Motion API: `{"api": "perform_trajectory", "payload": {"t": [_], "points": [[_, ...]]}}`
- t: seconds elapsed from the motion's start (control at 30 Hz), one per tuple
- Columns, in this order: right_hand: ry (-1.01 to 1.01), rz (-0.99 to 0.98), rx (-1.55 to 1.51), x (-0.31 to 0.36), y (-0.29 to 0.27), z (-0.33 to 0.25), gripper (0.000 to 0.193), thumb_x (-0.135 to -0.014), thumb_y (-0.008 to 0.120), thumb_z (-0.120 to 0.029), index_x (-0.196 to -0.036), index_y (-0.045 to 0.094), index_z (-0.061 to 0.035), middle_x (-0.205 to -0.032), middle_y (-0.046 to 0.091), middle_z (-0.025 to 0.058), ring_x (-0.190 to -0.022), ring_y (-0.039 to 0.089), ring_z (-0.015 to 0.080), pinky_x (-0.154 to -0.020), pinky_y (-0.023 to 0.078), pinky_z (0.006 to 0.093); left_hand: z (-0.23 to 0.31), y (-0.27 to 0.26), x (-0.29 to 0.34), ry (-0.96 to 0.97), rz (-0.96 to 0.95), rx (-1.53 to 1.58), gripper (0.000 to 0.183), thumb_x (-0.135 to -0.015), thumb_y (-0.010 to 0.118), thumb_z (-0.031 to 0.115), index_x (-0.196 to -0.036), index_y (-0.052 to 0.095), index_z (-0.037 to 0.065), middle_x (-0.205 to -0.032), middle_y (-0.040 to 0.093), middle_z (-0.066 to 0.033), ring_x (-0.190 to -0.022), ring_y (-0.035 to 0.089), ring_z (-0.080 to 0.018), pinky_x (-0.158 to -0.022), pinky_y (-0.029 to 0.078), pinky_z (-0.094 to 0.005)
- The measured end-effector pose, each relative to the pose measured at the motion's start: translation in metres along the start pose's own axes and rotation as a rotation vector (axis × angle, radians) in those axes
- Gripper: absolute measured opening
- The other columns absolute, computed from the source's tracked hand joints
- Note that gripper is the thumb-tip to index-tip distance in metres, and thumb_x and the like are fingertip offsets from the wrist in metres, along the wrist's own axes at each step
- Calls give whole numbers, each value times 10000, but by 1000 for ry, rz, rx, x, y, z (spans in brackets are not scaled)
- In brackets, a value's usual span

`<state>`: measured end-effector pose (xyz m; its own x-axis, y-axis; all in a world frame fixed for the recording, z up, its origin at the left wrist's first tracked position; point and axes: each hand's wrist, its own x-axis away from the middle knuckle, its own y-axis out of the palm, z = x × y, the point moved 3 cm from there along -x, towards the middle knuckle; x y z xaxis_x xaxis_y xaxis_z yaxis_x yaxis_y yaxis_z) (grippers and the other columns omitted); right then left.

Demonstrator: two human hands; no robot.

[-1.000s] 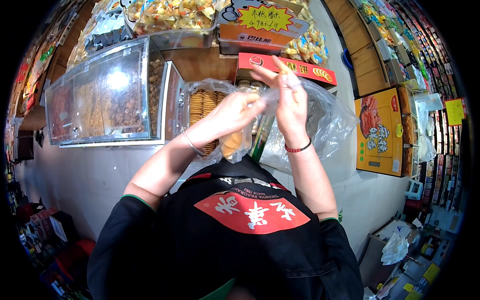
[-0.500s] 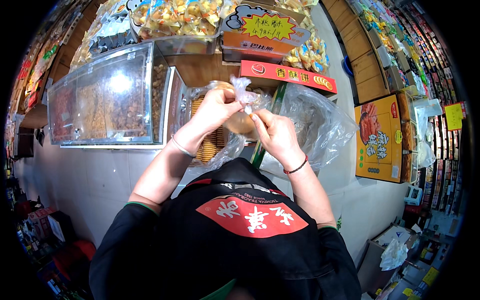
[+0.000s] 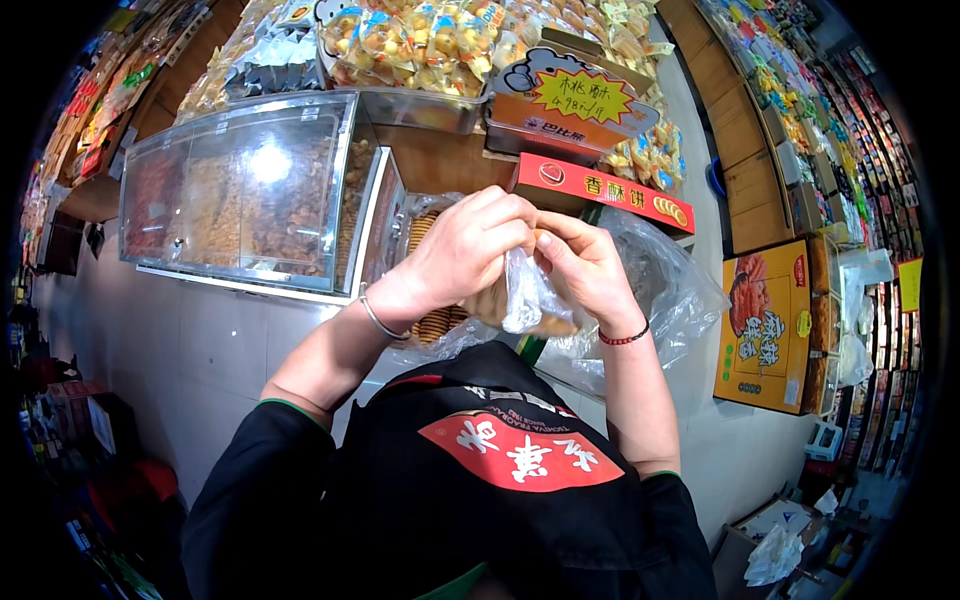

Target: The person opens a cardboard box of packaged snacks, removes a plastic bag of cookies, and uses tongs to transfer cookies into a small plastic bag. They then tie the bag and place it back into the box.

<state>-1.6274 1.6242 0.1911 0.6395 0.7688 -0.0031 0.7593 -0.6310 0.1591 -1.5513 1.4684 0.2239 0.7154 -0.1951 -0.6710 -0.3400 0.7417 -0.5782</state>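
Observation:
Both hands meet over a box of biscuits, pinching a clear plastic bag [image 3: 530, 300] between them. My left hand [image 3: 474, 245] is closed on the bag's twisted neck, its fingers curled. My right hand [image 3: 590, 268] grips the same neck from the other side, thumb and forefinger together. A crumpled whitish part of the bag hangs below the fingers, and tan round biscuits show through the plastic beneath. The exact knot or fold is hidden by my fingers. Stacked round biscuits [image 3: 436, 324] fill the plastic-lined box under my left wrist.
Left of the box stands a clear-lidded display case [image 3: 240, 200] of snacks. A red carton strip [image 3: 605, 192] lies behind my right hand, and an open plastic liner [image 3: 660, 290] spreads to its right. Packaged pastries [image 3: 420, 45] are heaped at the back. A yellow carton [image 3: 765, 325] stands right.
Both hands have turned over the bag, and its loose top, upright before, now hangs down toward me. The view has shifted, so the surroundings sit a little lower and further right.

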Motion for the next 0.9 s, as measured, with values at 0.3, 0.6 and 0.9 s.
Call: {"api": "perform_trajectory", "payload": {"t": [0.3,0.6,0.9], "points": [[245,-156,-114,0,0,19,144,-937,624,-137,-1009,616,-13,-844,659,39,-727,619,98,-694,514,239,-25,-4,36,-189,-54,570,197,-813,675,183,-924,712,23,-902,605,-94,-835,580,-204,-704,456,-297],[-368,-140,687,-19,46,-41,79,-905,580,-50,-898,534,14,-827,557,99,-767,558,219,-706,458,324,-46,-30,28,-611,124,1077,328,-929,326,184,-681,475,29,-614,472,-36,-519,449,-107,-513,364,-243],[-274,-9,807,-21,29,3,78,-884,579,-50,-926,554,11,-870,558,145,-829,559,315,-754,453,359,-49,-40,20,-843,436,1232,252,-894,319,189,-685,394,69,-675,432,-70,-595,447,-193,-565,395,-320]]}}
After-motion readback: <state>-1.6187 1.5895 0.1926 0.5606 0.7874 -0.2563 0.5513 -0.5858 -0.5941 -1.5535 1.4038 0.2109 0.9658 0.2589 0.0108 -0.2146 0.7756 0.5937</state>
